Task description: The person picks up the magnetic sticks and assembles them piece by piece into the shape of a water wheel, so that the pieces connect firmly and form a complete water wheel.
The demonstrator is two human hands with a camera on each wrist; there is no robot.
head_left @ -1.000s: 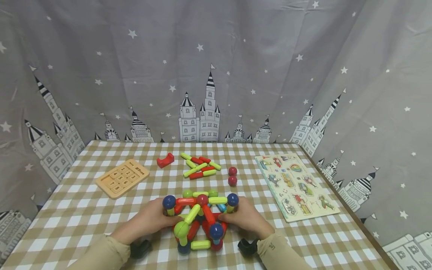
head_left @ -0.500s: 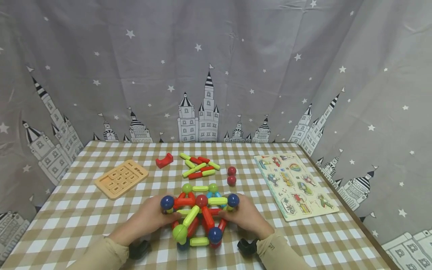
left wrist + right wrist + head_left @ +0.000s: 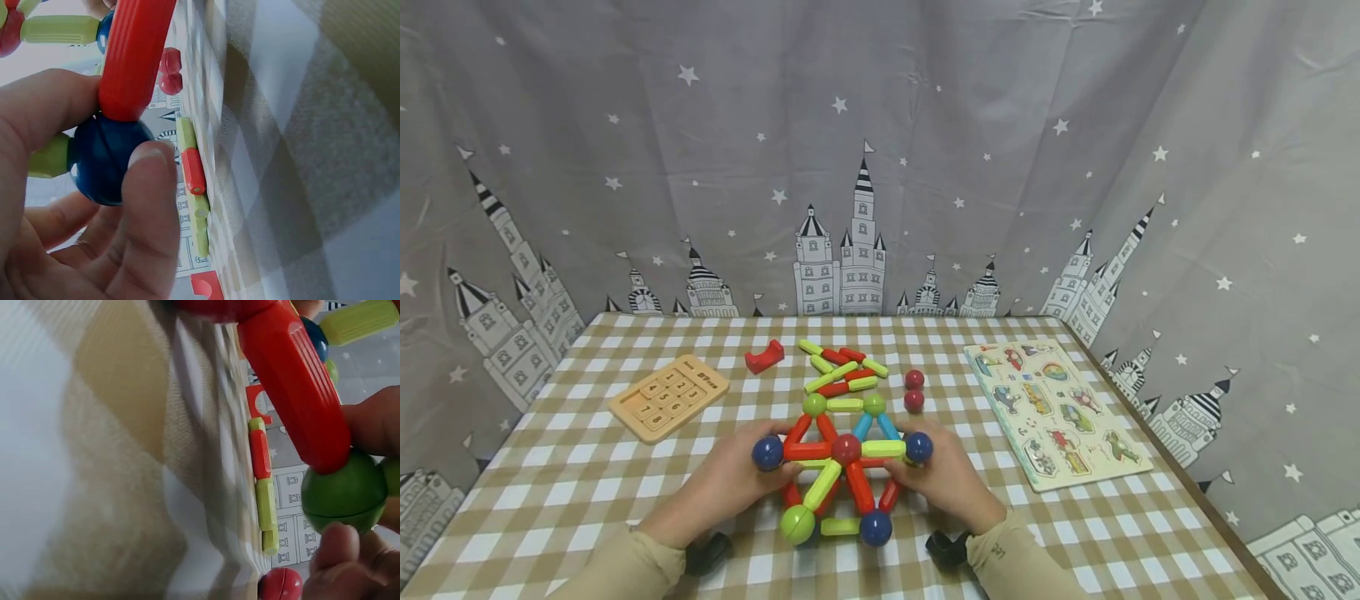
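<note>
A magnetic ball-and-rod structure [image 3: 846, 449] is held between my two hands, its top turned to the head camera. A red ball forms its middle, with red and yellow-green rods running out to blue and green balls. My left hand [image 3: 730, 471] grips its left side; in the left wrist view the fingers curl round a blue ball [image 3: 107, 164] where a red rod [image 3: 136, 59] joins. On the opposite side my right hand [image 3: 951, 475] grips it, fingers about a green ball [image 3: 345, 490] below a red rod [image 3: 297, 387]. The structure's underside is mostly hidden.
Loose magnetic rods [image 3: 842, 371] lie in a pile behind the structure, with two red balls [image 3: 913, 390] to their right. A red curved block [image 3: 765, 357] and a wooden number puzzle [image 3: 670, 397] lie left. A picture puzzle board [image 3: 1052, 412] lies right on the checked tablecloth [image 3: 587, 508].
The structure has tilted in both hands: its far green balls have risen in the head view, and the lower front balls have slipped almost out of sight beneath it. Both hands keep their grip.
</note>
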